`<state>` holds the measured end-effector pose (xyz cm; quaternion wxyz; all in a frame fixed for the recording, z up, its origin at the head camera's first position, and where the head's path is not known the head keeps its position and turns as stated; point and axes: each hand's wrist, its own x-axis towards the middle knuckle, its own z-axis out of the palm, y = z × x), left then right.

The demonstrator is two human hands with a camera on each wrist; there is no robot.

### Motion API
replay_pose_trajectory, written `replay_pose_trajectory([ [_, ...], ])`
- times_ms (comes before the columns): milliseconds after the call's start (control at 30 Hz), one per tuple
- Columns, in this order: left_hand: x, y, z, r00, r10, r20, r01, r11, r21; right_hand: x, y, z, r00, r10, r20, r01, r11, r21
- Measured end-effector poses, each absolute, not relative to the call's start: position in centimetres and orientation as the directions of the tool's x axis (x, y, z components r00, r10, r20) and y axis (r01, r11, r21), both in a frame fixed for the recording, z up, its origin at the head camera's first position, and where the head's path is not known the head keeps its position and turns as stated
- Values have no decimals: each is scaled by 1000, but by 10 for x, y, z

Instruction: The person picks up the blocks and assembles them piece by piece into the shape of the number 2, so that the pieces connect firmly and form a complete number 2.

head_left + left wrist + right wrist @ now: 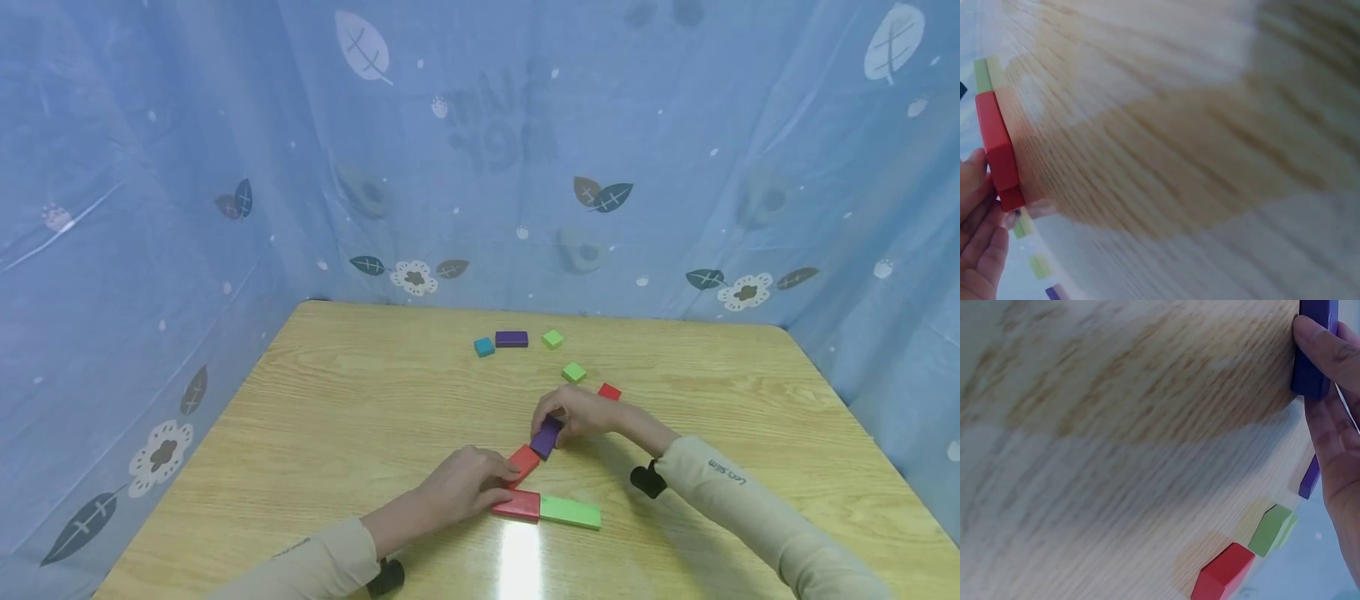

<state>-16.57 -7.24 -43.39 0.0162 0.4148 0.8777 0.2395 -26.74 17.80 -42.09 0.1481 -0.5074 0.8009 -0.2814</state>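
Note:
Two red blocks lie at an angle, the upper one (525,463) slanting away and the lower one (517,505) set crosswise. My left hand (461,485) grips them at their left ends, its fingers at the upper block and its thumb at the lower. A long green block (570,512) continues the lower red block to the right. My right hand (577,411) pinches a purple block (547,438) between thumb and fingers. This block's near end is right at the upper red block's far end. In the right wrist view the thumb lies across the purple block (1313,356).
Farther back on the wooden table (360,392) lie a blue block (484,347), another purple block (512,339) and two small green blocks (552,339). Another red block (610,392) shows just behind my right hand. A blue patterned curtain (480,167) surrounds the table's back and sides.

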Motion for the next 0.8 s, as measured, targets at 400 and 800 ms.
replay_pose_trajectory([
  [400,-166,-73,-434,-654,737,169,719,536,443,-266,183,-425,-479,-877,40,-671,336,-661],
  [800,-166,-73,-432,-659,737,152,709,541,451,-261,189,-430,-563,-825,48,-639,397,-659],
])
